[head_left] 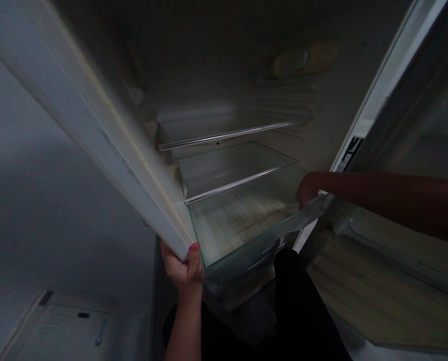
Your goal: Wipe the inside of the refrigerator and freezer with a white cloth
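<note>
My left hand (182,265) is closed around the lower edge of a long white panel (134,195) at the left side of an open refrigerator. Between my hands a clear drawer (242,253) with greenish edges sticks out at the front, and its ribbed bottom shows stains. My right hand (308,188) reaches in from the right and is closed on the drawer's right rim; its fingertips are partly hidden in the dim light. Above the drawer are two glass shelves, an upper shelf (235,133) and a lower shelf (239,180), both with bright front trims.
At the right stands the open refrigerator door (415,130), with a clear ribbed bin (374,296) low beside it. A yellowish fitting (302,59) is on the inner right wall. My dark-clothed leg (302,306) is below. A white box-like object (62,326) lies at lower left.
</note>
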{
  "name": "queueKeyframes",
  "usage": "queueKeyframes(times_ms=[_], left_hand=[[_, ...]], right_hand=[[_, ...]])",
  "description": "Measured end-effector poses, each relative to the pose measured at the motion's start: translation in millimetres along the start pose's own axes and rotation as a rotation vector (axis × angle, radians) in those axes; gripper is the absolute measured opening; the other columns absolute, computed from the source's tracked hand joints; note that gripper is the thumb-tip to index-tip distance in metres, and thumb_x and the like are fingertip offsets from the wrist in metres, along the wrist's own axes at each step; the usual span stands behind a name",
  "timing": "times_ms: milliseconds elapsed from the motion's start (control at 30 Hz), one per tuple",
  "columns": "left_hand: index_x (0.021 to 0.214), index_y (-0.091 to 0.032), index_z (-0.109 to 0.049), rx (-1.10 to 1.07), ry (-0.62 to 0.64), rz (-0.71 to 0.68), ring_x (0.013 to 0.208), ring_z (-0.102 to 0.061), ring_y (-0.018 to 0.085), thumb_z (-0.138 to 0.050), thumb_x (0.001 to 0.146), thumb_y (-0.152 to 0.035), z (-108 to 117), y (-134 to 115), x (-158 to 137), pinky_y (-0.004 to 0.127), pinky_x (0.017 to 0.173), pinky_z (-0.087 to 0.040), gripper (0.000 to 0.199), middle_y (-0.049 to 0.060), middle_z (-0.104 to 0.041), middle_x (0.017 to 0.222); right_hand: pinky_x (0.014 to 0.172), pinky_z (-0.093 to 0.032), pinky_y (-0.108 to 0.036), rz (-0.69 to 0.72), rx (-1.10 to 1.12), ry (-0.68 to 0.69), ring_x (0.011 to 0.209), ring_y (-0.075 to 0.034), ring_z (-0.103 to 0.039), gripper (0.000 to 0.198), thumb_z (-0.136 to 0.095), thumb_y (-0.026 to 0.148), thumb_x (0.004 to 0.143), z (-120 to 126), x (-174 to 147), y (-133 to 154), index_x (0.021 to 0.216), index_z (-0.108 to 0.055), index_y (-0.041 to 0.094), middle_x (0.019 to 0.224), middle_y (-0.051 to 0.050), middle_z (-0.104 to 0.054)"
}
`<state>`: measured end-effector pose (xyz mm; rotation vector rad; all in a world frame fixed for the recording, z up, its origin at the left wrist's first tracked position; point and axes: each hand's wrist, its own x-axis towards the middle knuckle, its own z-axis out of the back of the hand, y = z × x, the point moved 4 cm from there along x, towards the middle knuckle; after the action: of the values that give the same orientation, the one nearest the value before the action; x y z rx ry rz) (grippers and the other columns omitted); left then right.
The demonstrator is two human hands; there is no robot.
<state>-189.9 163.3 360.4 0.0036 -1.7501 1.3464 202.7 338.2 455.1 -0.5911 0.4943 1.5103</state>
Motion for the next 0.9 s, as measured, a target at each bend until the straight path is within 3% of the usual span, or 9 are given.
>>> queueKeyframes(times_ms=[100,200,300,433,567,633,733,800,900], left_hand=[[0.126,-0.018,-0.064,-0.01,-0.009,-0.007,0.103,-0.065,0.025,-0.074,0.082,-0.06,-0.2,0.3,-0.1,0.036,0.096,-0.05,0.062,0.007,-0.065,0.109],[0.127,-0.017,-0.063,-0.008,0.004,-0.006,0.107,-0.064,0.026,-0.073,0.082,-0.062,-0.8,1.7,-0.1,0.038,0.1,-0.05,0.065,0.008,-0.064,0.112],[0.123,-0.017,-0.064,0.006,-0.011,-0.017,0.108,-0.064,0.027,-0.072,0.082,-0.063,0.0,1.5,-0.5,0.04,0.103,-0.049,0.062,0.008,-0.063,0.11],[0.121,-0.017,-0.064,0.011,-0.017,0.0,0.102,-0.065,0.026,-0.071,0.084,-0.063,0.4,1.1,-2.3,0.038,0.097,-0.051,0.06,0.007,-0.064,0.103],[0.121,-0.018,-0.062,0.004,-0.031,0.027,0.107,-0.066,0.03,-0.071,0.082,-0.066,0.9,2.7,-4.8,0.041,0.1,-0.051,0.063,0.005,-0.062,0.097],[0.119,-0.019,-0.062,-0.01,-0.028,0.037,0.107,-0.067,0.03,-0.07,0.082,-0.067,1.3,3.6,-6.0,0.043,0.099,-0.052,0.062,0.006,-0.063,0.098],[0.12,-0.02,-0.063,-0.006,-0.021,0.04,0.102,-0.067,0.028,-0.069,0.083,-0.068,2.3,4.1,-7.5,0.042,0.094,-0.053,0.06,0.006,-0.064,0.101],[0.121,-0.02,-0.064,-0.005,-0.029,0.033,0.097,-0.066,0.026,-0.07,0.084,-0.065,3.4,4.1,-8.3,0.041,0.092,-0.054,0.059,0.006,-0.064,0.1],[0.117,-0.019,-0.065,0.002,-0.053,0.012,0.09,-0.064,0.023,-0.072,0.084,-0.064,5.1,4.4,-8.6,0.039,0.091,-0.054,0.056,0.004,-0.061,0.093]], right_hand=[[0.076,-0.055,-0.033,-0.034,0.178,0.316,0.067,-0.017,-0.068,0.017,-0.068,0.017,0.09,-11.4,-19.1,2.8,0.085,-0.076,0.002,0.077,-0.008,-0.072],[0.077,-0.055,-0.03,0.124,0.37,0.429,0.072,-0.017,-0.07,0.026,-0.063,0.027,0.1,-11.9,-32.7,33.1,0.103,-0.078,0.006,0.086,-0.009,-0.074],[0.074,-0.054,-0.026,0.37,0.318,0.508,0.074,-0.016,-0.07,0.029,-0.062,0.033,0.103,-20.5,-43.4,86.9,0.109,-0.077,0.008,0.092,-0.008,-0.075],[0.073,-0.055,-0.025,0.748,0.361,0.638,0.073,-0.014,-0.067,0.026,-0.062,0.034,0.103,-52.1,-56.3,172.6,0.108,-0.076,0.012,0.088,-0.003,-0.073],[0.071,-0.055,-0.027,0.94,0.123,0.749,0.071,-0.016,-0.067,0.015,-0.073,0.026,0.093,-85.6,-53.7,240.2,0.097,-0.076,0.012,0.081,0.0,-0.071],[0.07,-0.055,-0.029,0.976,-0.06,0.651,0.071,-0.018,-0.067,0.011,-0.072,0.022,0.09,-89.2,-41.7,267.1,0.09,-0.075,0.011,0.079,-0.001,-0.07],[0.071,-0.054,-0.031,0.957,-0.209,0.253,0.075,-0.021,-0.067,0.01,-0.069,0.02,0.086,-71.0,-14.1,298.0,0.083,-0.075,0.012,0.078,-0.004,-0.07],[0.077,-0.053,-0.032,0.942,-0.206,0.002,0.084,-0.024,-0.067,0.011,-0.066,0.018,0.087,-49.9,3.7,308.7,0.084,-0.074,0.011,0.085,-0.008,-0.073],[0.092,-0.049,-0.031,0.959,-0.118,-0.185,0.102,-0.024,-0.064,0.021,-0.053,0.012,0.092,-18.0,26.0,313.0,0.096,-0.074,0.012,0.096,-0.008,-0.075]])
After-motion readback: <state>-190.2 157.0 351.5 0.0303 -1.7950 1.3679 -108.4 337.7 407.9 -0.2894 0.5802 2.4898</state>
